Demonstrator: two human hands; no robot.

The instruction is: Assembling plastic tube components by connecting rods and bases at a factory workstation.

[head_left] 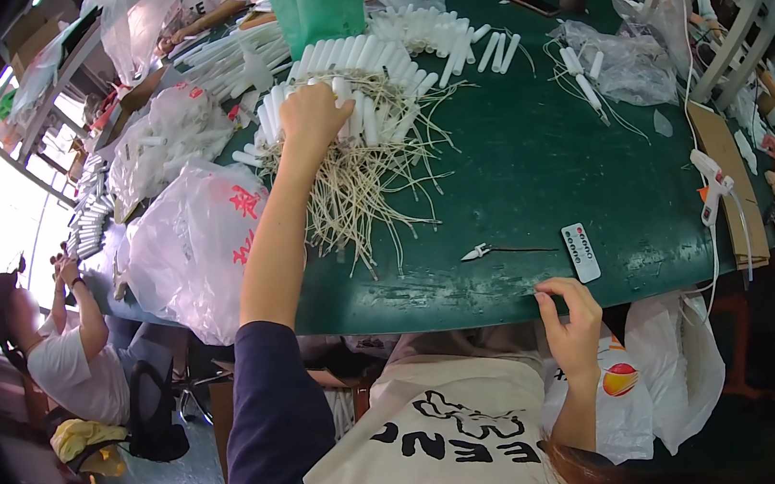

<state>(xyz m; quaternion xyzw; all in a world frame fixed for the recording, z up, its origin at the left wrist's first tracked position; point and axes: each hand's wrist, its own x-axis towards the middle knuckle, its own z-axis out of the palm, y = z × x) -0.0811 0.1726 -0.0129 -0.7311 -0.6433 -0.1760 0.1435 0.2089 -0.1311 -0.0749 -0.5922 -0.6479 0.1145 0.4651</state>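
Observation:
My left hand (312,118) reaches far over a heap of white tubes (363,55) with thin pale wire tails (353,198). Its fingers are curled at the near rows, around a white tube (340,87); the hand itself hides part of the grip. My right hand (574,324) is at the table's near edge, thumb and forefinger tips brought together. Anything between those tips is too small to make out. Just beyond it lie a white remote control (580,253) and a small white-tipped piece with a dark lead (476,252).
A green bag (318,4) stands behind the heap on the green table (513,159). Plastic bags (200,250) crowd the left. Loose tubes (584,82), a phone (529,2) and a white glue gun (711,183) lie rightward. Another person (72,348) sits at left.

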